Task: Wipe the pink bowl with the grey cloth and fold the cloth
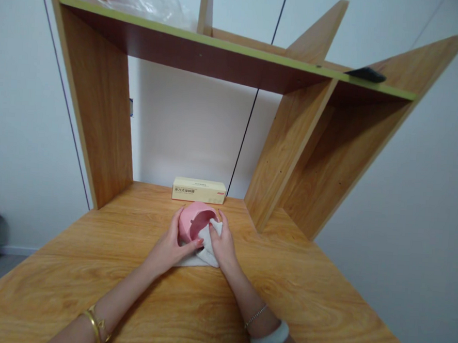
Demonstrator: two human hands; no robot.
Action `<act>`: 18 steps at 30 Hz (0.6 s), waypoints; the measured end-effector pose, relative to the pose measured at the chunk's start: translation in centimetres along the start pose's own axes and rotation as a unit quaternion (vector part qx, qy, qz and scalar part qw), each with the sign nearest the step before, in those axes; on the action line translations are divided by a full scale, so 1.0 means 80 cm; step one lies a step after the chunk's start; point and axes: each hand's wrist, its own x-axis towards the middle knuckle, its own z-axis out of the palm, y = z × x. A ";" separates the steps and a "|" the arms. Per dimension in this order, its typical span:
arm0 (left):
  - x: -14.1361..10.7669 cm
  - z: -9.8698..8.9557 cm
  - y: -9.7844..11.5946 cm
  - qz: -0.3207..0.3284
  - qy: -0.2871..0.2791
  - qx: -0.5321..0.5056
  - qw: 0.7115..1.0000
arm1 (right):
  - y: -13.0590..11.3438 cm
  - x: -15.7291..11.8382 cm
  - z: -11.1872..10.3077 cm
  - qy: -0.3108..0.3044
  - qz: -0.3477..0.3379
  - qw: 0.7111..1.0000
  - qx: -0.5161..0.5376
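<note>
A pink bowl [187,219] is tilted on its side over the desk, its opening turned toward my right hand. My left hand [173,244] grips the bowl from the left, with the thumb at its lower rim. A white cloth [206,244] is bunched at the bowl's opening, and part of it lies on the desk beneath. My right hand [223,243] is closed on the cloth and presses it against the bowl's right rim. Some fingers of that hand are hidden behind the bowl and cloth.
Just behind the bowl stands a long cream box [199,191] with printed lettering. A wooden shelf unit [285,144] rises from the desk [189,309]. Clear plastic wrapping [153,6] and a dark flat object [366,74] rest on its upper shelf.
</note>
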 end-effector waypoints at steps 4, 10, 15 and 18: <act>-0.001 0.000 0.004 0.019 0.018 -0.003 1.000 | -0.004 0.000 0.003 -0.016 0.018 1.000 0.013; -0.004 -0.007 0.009 -0.016 0.003 0.120 0.993 | -0.024 0.003 -0.019 -0.018 0.053 0.986 -0.156; 0.002 -0.004 0.003 -0.001 0.022 0.049 0.999 | -0.028 0.004 -0.023 -0.011 0.031 0.985 -0.171; 0.012 -0.002 -0.011 -0.045 0.077 -0.043 0.995 | -0.021 0.007 -0.020 -0.006 0.018 0.995 -0.101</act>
